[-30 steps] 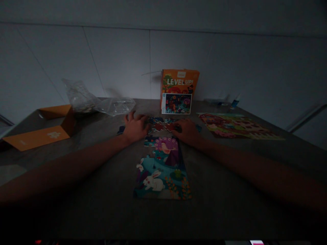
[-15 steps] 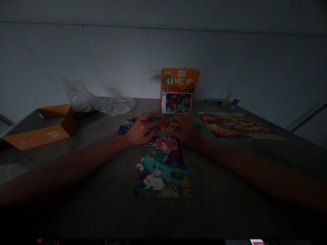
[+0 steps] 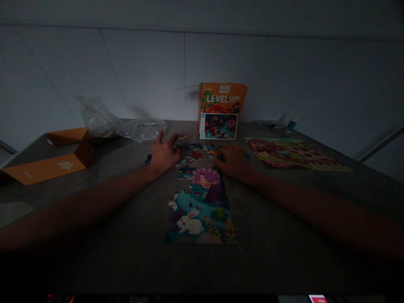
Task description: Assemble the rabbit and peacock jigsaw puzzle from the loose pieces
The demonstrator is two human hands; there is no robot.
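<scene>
Over the loose jigsaw puzzle pieces (image 3: 195, 155), my left hand (image 3: 164, 156) has its fingers apart and nothing visible in them. My right hand (image 3: 232, 160) lies at the right side of the pile, its fingers curled around an orange-toned puzzle piece (image 3: 215, 154) that is partly hidden. Nearer to me is a partly joined puzzle (image 3: 203, 210) showing a white rabbit, a frog and a bird on purple. Its upper left edge is uneven, and a small joined strip (image 3: 184, 173) sits at its top left.
An orange "LEVEL UP!" box (image 3: 223, 92) stands at the back, a picture card (image 3: 219, 126) leaning on it. An orange open box (image 3: 47, 168) and clear plastic bags (image 3: 142, 128) are on the left. A farm puzzle (image 3: 293, 155) and small bottle (image 3: 292, 125) are on the right.
My left hand has moved left, its fingers lifting and spreading, which uncovers pieces in the middle. My right hand has shifted slightly, its fingers more curled.
</scene>
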